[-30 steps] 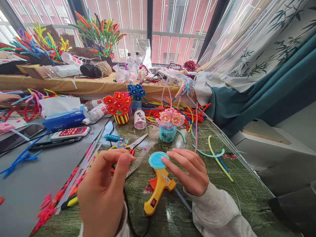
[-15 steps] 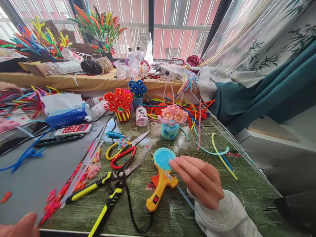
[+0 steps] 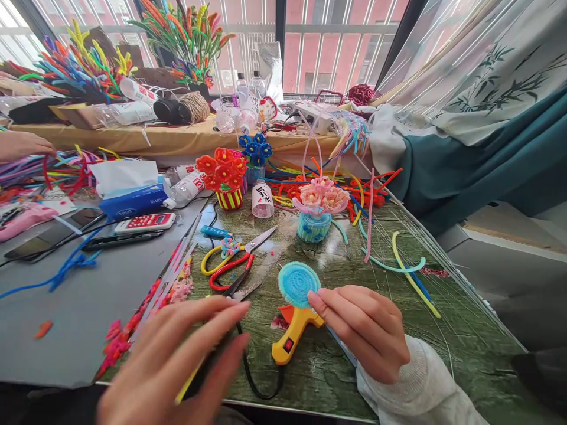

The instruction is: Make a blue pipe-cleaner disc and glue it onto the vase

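Between the thumb and fingers of my right hand [image 3: 365, 330] is the edge of a round blue coil of pipe cleaner [image 3: 299, 284]. The disc is held above a yellow glue gun [image 3: 292, 336] that lies on the table. My left hand [image 3: 177, 360] hovers at the lower left with its fingers apart, holding nothing and covering most of the yellow-and-black pliers. Just beyond it rest red-and-yellow-handled scissors [image 3: 234, 260]. Past the disc stands a turquoise pot [image 3: 313, 227] with pink pipe-cleaner flowers [image 3: 323, 196].
Red flowers in a striped pot [image 3: 229, 199], a clear plastic cup [image 3: 263, 199] and loose pipe cleaners [image 3: 414, 274] lie farther back. At left are a tissue pack [image 3: 133, 198] and a red-and-white calculator [image 3: 145, 223]. Another person's hand [image 3: 26, 146] reaches in at far left.
My left hand has come in from the lower left corner toward the middle, over the pliers. My right hand keeps its pinch on the disc. The view has shifted slightly.
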`<action>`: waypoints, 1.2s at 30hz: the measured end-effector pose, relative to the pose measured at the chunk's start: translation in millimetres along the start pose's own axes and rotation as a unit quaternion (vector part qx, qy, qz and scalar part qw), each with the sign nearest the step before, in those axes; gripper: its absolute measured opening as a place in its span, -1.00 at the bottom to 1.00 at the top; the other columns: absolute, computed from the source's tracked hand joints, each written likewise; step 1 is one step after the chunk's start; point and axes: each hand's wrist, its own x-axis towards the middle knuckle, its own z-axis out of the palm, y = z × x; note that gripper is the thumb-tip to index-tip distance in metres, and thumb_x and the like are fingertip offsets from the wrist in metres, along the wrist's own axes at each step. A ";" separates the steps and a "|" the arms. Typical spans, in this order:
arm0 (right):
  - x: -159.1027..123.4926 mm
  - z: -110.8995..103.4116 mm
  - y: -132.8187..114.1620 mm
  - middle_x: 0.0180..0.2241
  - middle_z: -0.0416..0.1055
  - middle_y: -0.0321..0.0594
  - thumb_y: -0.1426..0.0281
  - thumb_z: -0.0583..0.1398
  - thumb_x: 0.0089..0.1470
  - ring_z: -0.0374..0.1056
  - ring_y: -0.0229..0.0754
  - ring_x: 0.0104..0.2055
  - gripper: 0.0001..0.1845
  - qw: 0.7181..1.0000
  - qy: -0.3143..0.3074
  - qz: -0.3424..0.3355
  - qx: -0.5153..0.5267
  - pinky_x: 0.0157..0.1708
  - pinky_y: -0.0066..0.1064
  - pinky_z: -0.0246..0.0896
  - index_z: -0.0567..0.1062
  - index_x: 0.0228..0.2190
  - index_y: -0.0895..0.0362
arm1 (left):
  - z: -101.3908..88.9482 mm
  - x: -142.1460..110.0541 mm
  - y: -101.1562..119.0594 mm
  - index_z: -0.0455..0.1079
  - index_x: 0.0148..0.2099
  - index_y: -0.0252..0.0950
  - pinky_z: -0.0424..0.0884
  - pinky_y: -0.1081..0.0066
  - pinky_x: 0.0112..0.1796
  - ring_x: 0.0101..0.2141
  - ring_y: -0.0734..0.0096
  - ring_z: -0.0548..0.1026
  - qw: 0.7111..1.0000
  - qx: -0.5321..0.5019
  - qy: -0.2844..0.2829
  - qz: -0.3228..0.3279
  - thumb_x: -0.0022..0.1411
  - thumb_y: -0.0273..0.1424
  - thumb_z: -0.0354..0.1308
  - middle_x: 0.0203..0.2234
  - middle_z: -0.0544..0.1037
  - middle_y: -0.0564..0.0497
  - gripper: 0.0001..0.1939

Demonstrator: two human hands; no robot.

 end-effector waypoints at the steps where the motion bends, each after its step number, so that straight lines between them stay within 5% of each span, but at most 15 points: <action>1: -0.1 -0.8 -0.1 -0.35 0.61 -0.10 0.58 0.12 0.22 0.45 -0.23 -0.29 -0.78 1.000 -0.006 -0.003 0.003 -0.33 -0.42 0.42 0.58 -0.25 0.35 | 10.0 8.6 10.3 0.52 -0.08 -0.18 0.33 0.43 -0.14 -0.26 0.42 0.49 0.998 0.015 -0.011 0.057 0.15 -0.43 0.27 -0.27 0.58 0.06 -0.75; 7: -4.6 -3.7 -1.3 -0.28 0.59 -0.09 0.61 0.07 0.22 0.45 -0.21 -0.19 -0.73 0.999 -0.026 0.002 0.022 -0.24 -0.41 0.43 0.58 -0.20 0.33 | 44.5 40.6 44.0 0.54 -0.30 -0.17 0.23 0.36 -0.31 -0.43 0.46 0.41 0.995 0.022 0.021 0.094 0.20 -0.49 0.22 -0.45 0.57 0.12 -0.89; 16: -0.2 -8.0 -2.3 -0.27 0.59 -0.06 0.63 0.06 0.23 0.44 -0.19 -0.18 -0.73 0.998 -0.036 0.000 0.047 -0.26 -0.40 0.44 0.55 -0.18 0.39 | 43.3 31.6 39.5 0.54 -0.22 -0.21 0.26 0.32 -0.27 -0.36 0.39 0.39 0.994 -0.004 0.018 0.106 0.16 -0.59 0.21 -0.39 0.62 0.10 -0.80; 22: 0.5 -5.9 -3.3 -0.31 0.59 -0.10 0.60 0.08 0.24 0.46 -0.22 -0.21 -0.74 0.999 -0.012 0.021 0.044 -0.30 -0.43 0.44 0.57 -0.21 0.34 | 47.6 22.1 38.4 0.51 -0.20 -0.23 0.23 0.25 -0.24 -0.38 0.37 0.43 0.984 0.081 0.047 0.152 0.12 -0.64 0.25 -0.37 0.64 0.08 -0.76; 28: 0.1 -5.5 -4.2 -0.31 0.59 -0.09 0.61 0.13 0.19 0.46 -0.21 -0.25 -0.78 0.999 -0.015 0.034 0.040 -0.33 -0.42 0.42 0.57 -0.19 0.34 | 46.4 25.9 41.7 0.44 -0.24 -0.30 0.25 0.27 -0.26 -0.37 0.35 0.43 0.987 0.093 0.074 0.104 0.10 -0.60 0.28 -0.40 0.57 -0.03 -0.83; 36: -0.4 -7.4 -3.7 -0.30 0.60 -0.12 0.58 0.09 0.23 0.45 -0.22 -0.23 -0.75 0.999 -0.032 0.025 0.036 -0.32 -0.43 0.45 0.56 -0.18 0.30 | 39.3 18.3 36.1 0.51 -0.14 -0.25 0.16 0.20 -0.22 -0.34 0.29 0.39 0.982 0.111 0.028 0.152 0.13 -0.57 0.26 -0.35 0.61 0.02 -0.77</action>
